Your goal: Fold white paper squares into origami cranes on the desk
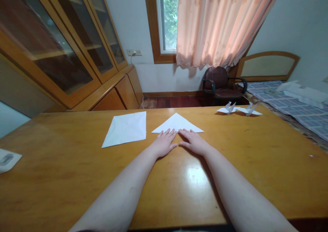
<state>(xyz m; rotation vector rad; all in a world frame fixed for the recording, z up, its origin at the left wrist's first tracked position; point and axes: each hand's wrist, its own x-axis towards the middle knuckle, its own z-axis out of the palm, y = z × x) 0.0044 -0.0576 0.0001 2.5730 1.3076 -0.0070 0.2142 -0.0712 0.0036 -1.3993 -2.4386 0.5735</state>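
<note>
Paper triangle (176, 121) partly hidden under left hand (164, 144) and right hand (195, 143)

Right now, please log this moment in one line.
left hand: touching white folded-paper triangle | right hand: touching same triangle | left: flat white paper sheet | far right: two white paper birds

Matt paper triangle (176, 121), matt paper sheet (127, 128), glossy wooden table (77, 180), cloth curtain (217, 23)

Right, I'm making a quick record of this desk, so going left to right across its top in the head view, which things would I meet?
White object at the left edge → flat white sheet → folded paper triangle → first paper crane → second paper crane → small white speck.
</note>
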